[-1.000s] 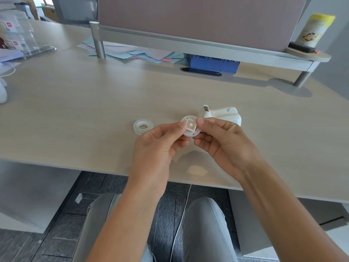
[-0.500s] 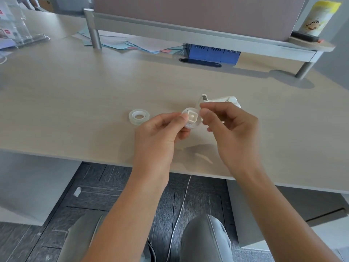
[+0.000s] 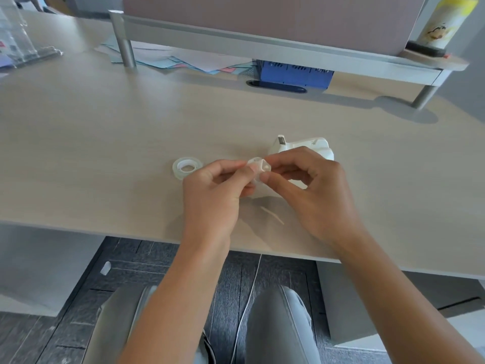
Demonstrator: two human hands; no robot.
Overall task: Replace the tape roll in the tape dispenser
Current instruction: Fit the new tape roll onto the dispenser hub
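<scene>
A small white plastic spool core (image 3: 259, 166) hangs just above the desk, pinched from both sides. My left hand (image 3: 212, 190) holds its left rim with thumb and fingers. My right hand (image 3: 312, 190) grips its right end with thumb and forefinger. Behind my right hand stands the white tape dispenser (image 3: 301, 147), cutter end up and to the left, partly hidden by my fingers. A clear tape roll (image 3: 186, 168) lies flat on the desk to the left of my left hand, apart from it.
A thin strip of tape (image 3: 273, 215) lies on the wooden desk (image 3: 105, 143) near its front edge. At the back are a raised shelf (image 3: 262, 46), loose papers (image 3: 168, 59), a blue box (image 3: 295, 74) and a yellow container (image 3: 443, 22).
The spool core has turned from face-on to side-on between my fingers. Both hands have shifted slightly and my right fingers now pinch its end.
</scene>
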